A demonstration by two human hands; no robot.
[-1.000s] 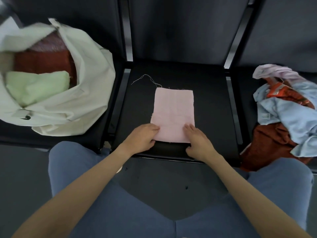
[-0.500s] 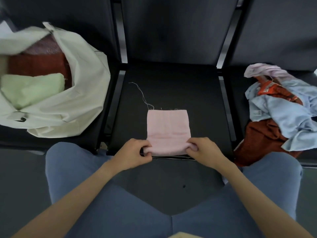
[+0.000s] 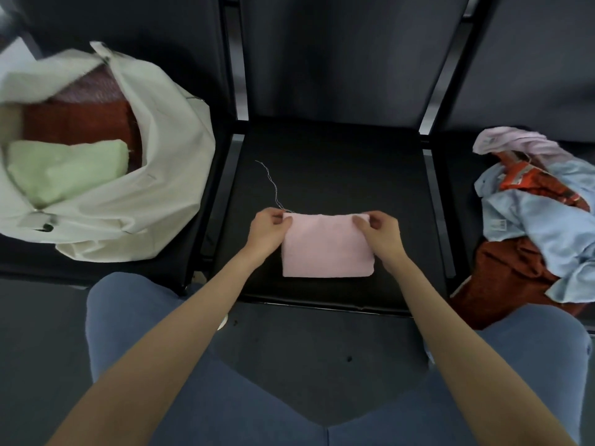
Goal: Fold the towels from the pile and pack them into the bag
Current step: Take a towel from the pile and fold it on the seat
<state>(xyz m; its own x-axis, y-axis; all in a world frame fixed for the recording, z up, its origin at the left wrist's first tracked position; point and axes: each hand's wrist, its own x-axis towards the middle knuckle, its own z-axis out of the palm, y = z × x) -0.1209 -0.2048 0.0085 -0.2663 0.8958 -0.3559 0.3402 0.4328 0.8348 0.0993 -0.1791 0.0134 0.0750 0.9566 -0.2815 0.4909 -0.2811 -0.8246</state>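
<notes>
On middle seat: 1 pink towel [image 3: 326, 246], folded, far corners pinched by both hands.
Left hand [image 3: 269, 230] grips the far-left corner, right hand [image 3: 380, 233] the far-right; 1 loose thread [image 3: 272, 185] trails beyond. Bag [image 3: 167, 175] with 1 green towel [image 3: 64, 172] on the left seat; towel pile [image 3: 541, 220] on the right seat.

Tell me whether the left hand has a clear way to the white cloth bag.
Probably yes: the left hand only pinches the folded pink towel, and nothing stands between it and the white cloth bag.
</notes>
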